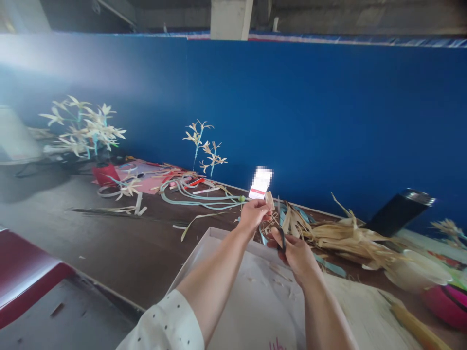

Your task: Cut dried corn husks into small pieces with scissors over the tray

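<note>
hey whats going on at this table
A person is handling dried husk. The left hand pinches a small husk piece, and the right hand grips dark scissors just below it. Both are over a white tray. A pile of husks lies to the right; husk flowers stand at the far left.

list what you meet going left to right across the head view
red seat → bunch of straw flowers → small flower stem → left hand pinching a husk piece → right hand holding black scissors → pile of dried husks → black flask → pink bowl
</note>
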The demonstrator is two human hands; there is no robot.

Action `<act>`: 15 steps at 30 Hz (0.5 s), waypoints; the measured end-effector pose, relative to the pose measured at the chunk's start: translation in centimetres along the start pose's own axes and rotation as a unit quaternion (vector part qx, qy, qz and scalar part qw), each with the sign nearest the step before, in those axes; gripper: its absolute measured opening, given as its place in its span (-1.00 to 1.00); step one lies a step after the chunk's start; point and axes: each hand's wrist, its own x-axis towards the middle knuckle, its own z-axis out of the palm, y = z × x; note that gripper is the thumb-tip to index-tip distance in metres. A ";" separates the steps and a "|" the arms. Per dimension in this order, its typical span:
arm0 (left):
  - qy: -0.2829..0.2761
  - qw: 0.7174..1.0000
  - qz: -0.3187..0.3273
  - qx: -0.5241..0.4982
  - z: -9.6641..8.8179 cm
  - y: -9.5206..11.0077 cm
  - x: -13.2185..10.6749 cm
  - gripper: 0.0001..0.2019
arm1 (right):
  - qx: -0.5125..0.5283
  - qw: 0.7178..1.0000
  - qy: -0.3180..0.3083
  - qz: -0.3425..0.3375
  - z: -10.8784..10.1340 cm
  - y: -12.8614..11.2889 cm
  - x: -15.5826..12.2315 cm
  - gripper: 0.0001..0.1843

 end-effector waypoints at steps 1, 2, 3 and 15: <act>0.006 1.000 0.000 -0.005 0.0 0.1 0.0 -0.89 | -0.005 1.000 -0.003 0.001 0.0 0.0 0.0 -0.61; 0.011 1.000 -0.001 -0.009 0.0 0.2 0.0 -0.90 | -0.011 1.000 -0.007 0.001 0.0 0.0 0.0 -0.60; 0.015 1.000 -0.002 -0.012 0.1 0.2 0.0 -0.90 | -0.017 1.000 -0.011 0.002 0.0 0.0 0.0 -0.60; 0.034 0.999 -0.003 -0.030 -0.1 0.6 0.0 -0.91 | -0.046 0.998 -0.032 0.014 0.3 -0.6 -0.3 -0.61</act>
